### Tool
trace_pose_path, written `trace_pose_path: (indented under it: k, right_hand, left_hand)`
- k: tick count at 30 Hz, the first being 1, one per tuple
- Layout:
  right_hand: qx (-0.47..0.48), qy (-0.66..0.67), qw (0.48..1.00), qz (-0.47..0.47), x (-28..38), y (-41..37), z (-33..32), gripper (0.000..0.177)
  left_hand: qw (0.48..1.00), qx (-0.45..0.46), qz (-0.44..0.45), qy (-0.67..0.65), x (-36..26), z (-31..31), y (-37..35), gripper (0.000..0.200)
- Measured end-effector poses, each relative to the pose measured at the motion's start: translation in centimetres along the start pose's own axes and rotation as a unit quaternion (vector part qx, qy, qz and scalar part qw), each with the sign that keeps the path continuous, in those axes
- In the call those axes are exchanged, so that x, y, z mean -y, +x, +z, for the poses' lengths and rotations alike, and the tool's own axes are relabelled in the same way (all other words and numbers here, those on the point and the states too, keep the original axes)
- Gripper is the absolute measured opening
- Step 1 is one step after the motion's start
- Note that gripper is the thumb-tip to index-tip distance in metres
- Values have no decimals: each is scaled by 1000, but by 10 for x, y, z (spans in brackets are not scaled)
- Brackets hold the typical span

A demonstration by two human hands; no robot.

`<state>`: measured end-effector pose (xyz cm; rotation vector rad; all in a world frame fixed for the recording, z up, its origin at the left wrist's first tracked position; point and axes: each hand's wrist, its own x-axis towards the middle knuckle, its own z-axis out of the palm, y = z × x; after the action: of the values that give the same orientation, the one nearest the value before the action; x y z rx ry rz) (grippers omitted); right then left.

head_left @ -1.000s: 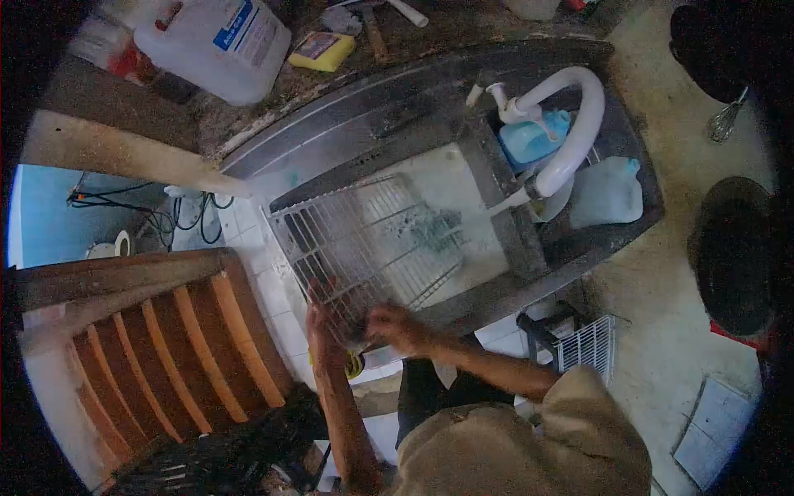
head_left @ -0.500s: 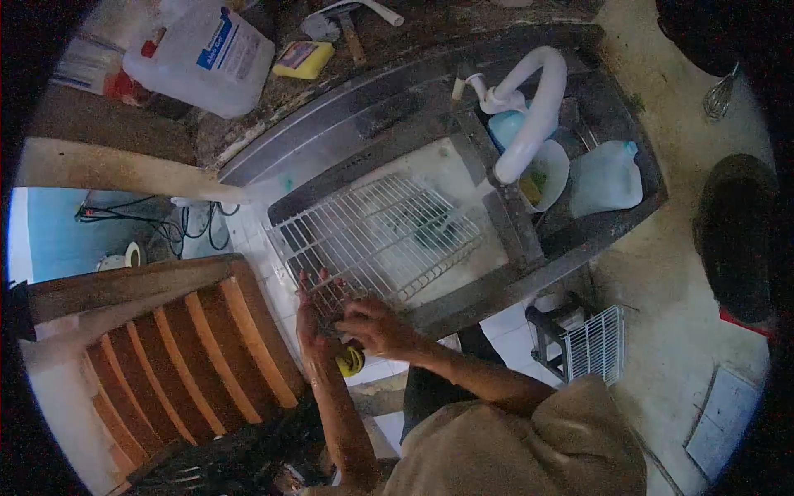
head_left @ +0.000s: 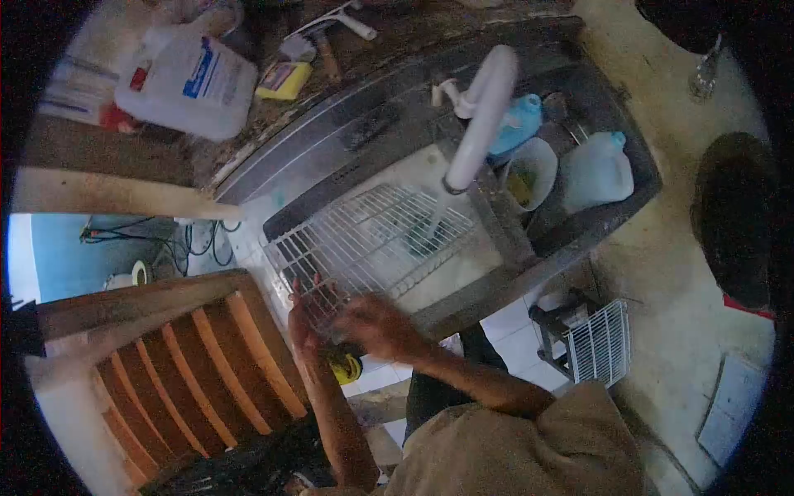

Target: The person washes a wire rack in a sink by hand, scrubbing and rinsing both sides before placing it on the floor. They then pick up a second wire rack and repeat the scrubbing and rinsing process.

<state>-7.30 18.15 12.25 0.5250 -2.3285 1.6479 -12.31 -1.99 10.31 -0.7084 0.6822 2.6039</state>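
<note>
A white wire rack (head_left: 372,236) lies tilted across the sink basin, its near left corner over the rim. My left hand (head_left: 308,322) grips that corner from beneath, with fingertips showing between the wires. Close beside it, at the rack's near edge, my right hand (head_left: 380,329) is smeared by motion; its fingers and anything in them cannot be made out. The white tap spout (head_left: 480,124) arches over the basin, and a thin stream of water (head_left: 436,219) seems to fall onto the rack. Under the rack, a dark greenish patch (head_left: 413,236) shows through the wires.
The sink's right compartment holds a translucent jug (head_left: 597,172), a blue bottle (head_left: 517,124) and a white container (head_left: 531,174). A large jug (head_left: 194,83) and a yellow sponge (head_left: 284,80) sit on the back ledge. Another wire rack (head_left: 598,343) stands below right.
The tap spout now sits further left, over the basin, with water seemingly running. My right hand has blurred with movement. The view has shifted slightly; my left hand keeps its hold.
</note>
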Motion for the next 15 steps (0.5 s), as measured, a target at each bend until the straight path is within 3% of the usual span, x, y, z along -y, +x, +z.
trace_pose_path:
  k: [2, 5, 6, 8, 10, 13, 15]
  right_hand:
    - [30, -33, 997, -70, -1, -1, 15, 38]
    - [27, -40, 998, -30, -51, -16, -19, 40]
    - [13, -42, 999, -6, -76, -24, -39, 38]
    - [68, -43, 997, -17, -125, -44, -50, 49]
    - [36, -34, 998, 24, -146, -44, -68, 46]
    - [35, -119, 987, 98, -161, -30, -99, 36]
    - [-15, -143, 976, 164, -184, -41, -126, 40]
  left_hand:
    - [999, 6, -49, 18, -15, 2, 6, 43]
    - [999, -31, -26, 9, -10, 32, -3, 42]
    - [993, -116, 0, 19, -1, 57, -10, 39]
    - [994, -102, -21, 16, -2, 34, 2, 38]
    - [998, -60, -25, 11, -2, 23, 2, 42]
    - [996, -71, -57, -8, -4, 32, 7, 47]
    - [996, -70, -48, 3, -6, 29, 2, 48]
